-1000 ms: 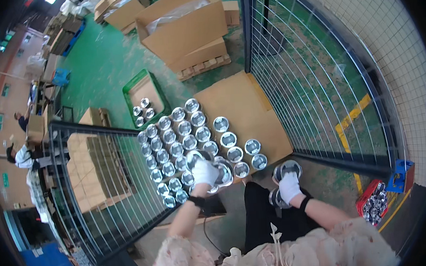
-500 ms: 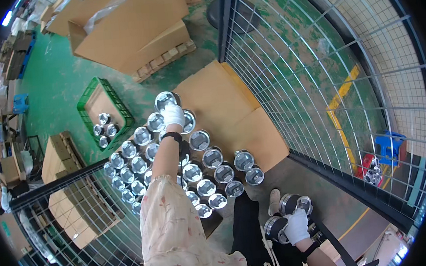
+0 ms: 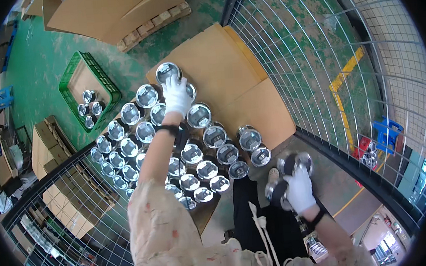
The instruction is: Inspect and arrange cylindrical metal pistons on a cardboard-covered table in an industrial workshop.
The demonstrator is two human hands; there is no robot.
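My left hand [image 3: 176, 96], in a white glove, reaches over the rows of silver engine pistons [image 3: 214, 136]. Its fingers are spread, with the tips on the near edge of the farthest piston [image 3: 168, 73]; the palm partly covers another piston beside it. Low on the right, my gloved right hand [image 3: 301, 188] is closed around dark-skirted pistons [image 3: 275, 190] held in front of my legs. Motion blurs them, and the hand hides part of their sides.
Brown cardboard [image 3: 217, 58] lies under and beyond the pistons. Wire mesh panels [image 3: 312, 71] stand on the right and lower left. A green crate [image 3: 114, 94] with several pistons sits on the floor to the left. Large cardboard boxes [image 3: 101, 15] stand on a pallet at the back.
The view has shifted, so the piston rows sit higher and larger. My right hand has lifted its pistons up from beside my foot. My left hand stays at the farthest piston, fingers now visibly spread.
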